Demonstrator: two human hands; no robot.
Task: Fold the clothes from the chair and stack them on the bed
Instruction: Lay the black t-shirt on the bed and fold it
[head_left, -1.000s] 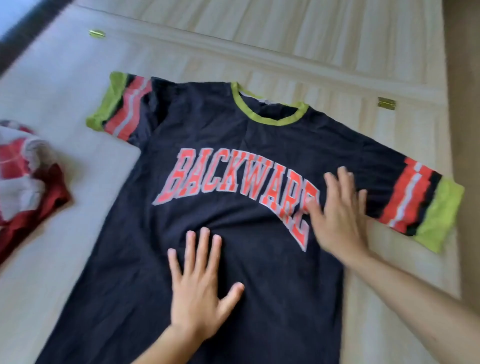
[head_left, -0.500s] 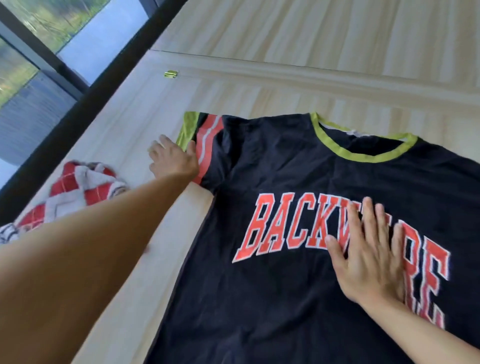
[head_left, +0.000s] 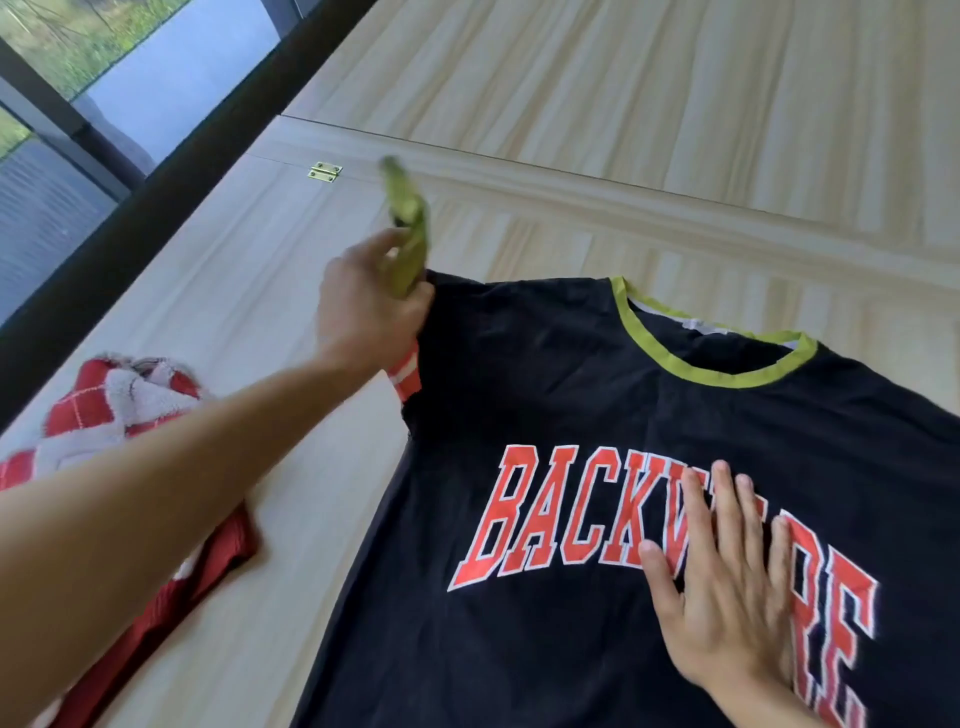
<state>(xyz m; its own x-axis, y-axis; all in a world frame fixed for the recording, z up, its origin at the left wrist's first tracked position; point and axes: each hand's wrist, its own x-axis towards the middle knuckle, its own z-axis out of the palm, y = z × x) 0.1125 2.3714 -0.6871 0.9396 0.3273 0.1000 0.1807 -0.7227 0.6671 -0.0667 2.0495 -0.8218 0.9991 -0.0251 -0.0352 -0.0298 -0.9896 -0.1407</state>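
Two garments lie on one pale wood-grain surface (head_left: 291, 545), a flat panelled platform with a seam and a brass hinge (head_left: 325, 172) near its far edge. Far left: a dark-framed window (head_left: 78, 130), with greenery and grey ground outside. Whether this surface is the bed cannot be told.

Left side: a red-and-white checked garment (head_left: 119, 410), bunched, partly hidden under the left forearm.

Left hand (head_left: 363, 306): fingers closed around the black T-shirt's left sleeve (head_left: 408, 223), gripping it at the green cuff. Cuff is lifted off the surface and blurred; the orange-and-white stripes show just below the hand.

Centre to right: black T-shirt (head_left: 561, 395), spread front up, green-trimmed collar (head_left: 706, 364) toward the far edge, orange block lettering across the chest. Body of the shirt lies flat, just right of the left hand.

Right hand (head_left: 727, 587): open, fingers spread, palm pressed flat on the lettering, holding nothing. It covers some middle letters.
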